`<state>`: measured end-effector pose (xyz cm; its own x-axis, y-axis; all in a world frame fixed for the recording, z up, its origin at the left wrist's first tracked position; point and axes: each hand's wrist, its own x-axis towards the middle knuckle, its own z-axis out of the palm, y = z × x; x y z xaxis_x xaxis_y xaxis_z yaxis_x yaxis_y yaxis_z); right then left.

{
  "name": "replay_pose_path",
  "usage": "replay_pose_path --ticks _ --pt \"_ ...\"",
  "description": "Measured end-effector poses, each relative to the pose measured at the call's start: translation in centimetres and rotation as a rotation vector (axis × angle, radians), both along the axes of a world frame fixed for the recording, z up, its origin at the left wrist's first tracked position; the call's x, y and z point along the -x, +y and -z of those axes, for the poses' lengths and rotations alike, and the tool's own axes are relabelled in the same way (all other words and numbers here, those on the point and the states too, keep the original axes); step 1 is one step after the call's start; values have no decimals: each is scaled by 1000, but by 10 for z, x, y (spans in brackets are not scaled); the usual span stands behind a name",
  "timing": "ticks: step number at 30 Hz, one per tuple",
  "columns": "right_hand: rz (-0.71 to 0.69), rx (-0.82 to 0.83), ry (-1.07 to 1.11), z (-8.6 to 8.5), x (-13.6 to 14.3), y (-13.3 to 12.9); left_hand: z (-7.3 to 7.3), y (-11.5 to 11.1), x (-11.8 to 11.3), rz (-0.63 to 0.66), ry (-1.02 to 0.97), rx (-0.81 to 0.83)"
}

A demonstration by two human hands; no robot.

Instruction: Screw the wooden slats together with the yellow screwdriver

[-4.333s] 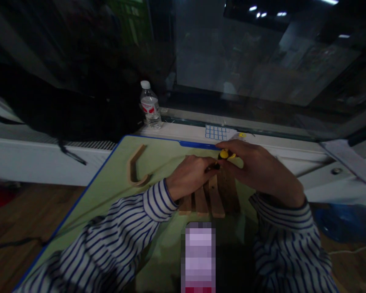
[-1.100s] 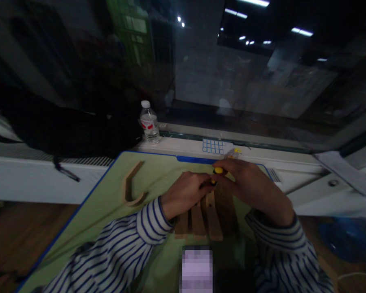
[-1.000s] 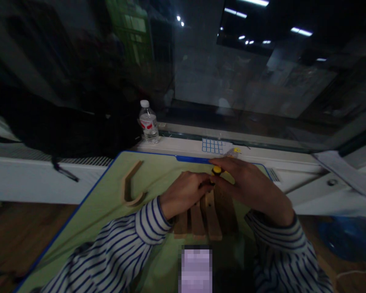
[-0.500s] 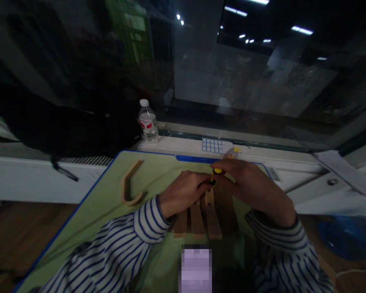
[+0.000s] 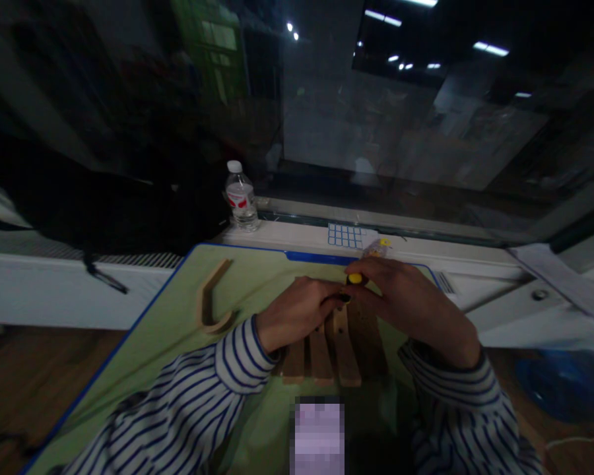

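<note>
My right hand (image 5: 403, 293) pinches a small yellow-and-black screwdriver (image 5: 356, 278) by its handle, above the far end of a wooden slatted piece (image 5: 347, 356). My left hand (image 5: 301, 307) reaches in from the left, its fingers pressed together around the lower part of the tool, over the slats; what its fingertips hold is too small to tell. Several pale wooden slats fan toward me, with dark holes near their far ends. A curved wooden hook-shaped piece (image 5: 206, 303) lies on the green board (image 5: 257, 277), left of my left hand.
A water bottle (image 5: 242, 201) stands on the white windowsill (image 5: 297, 236). Beside the board's far edge are a blue-gridded sheet (image 5: 345, 235) and a small plastic bag (image 5: 377, 249). A black bag (image 5: 103, 204) lies at left; a blurred rectangle (image 5: 319, 439) is at the bottom.
The yellow handle has turned and tilted slightly in my right hand's fingers. Both hands stay in nearly the same place.
</note>
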<state>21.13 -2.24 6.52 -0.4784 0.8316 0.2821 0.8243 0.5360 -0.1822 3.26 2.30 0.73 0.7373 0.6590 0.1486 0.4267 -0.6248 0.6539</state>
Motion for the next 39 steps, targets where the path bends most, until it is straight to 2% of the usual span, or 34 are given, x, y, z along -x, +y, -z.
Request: replay_pose_path --ticks 12,19,29,39 --pt "25 13 -14 -1 2 -1 -7 -1 2 25 8 -5" --pt "56 23 -28 -1 1 -1 -6 -2 2 24 19 -4" --pt "85 46 -31 0 2 1 -5 -3 -3 -63 3 -4" --pt "-66 -21 49 -1 0 -3 1 0 -1 -79 26 -28"
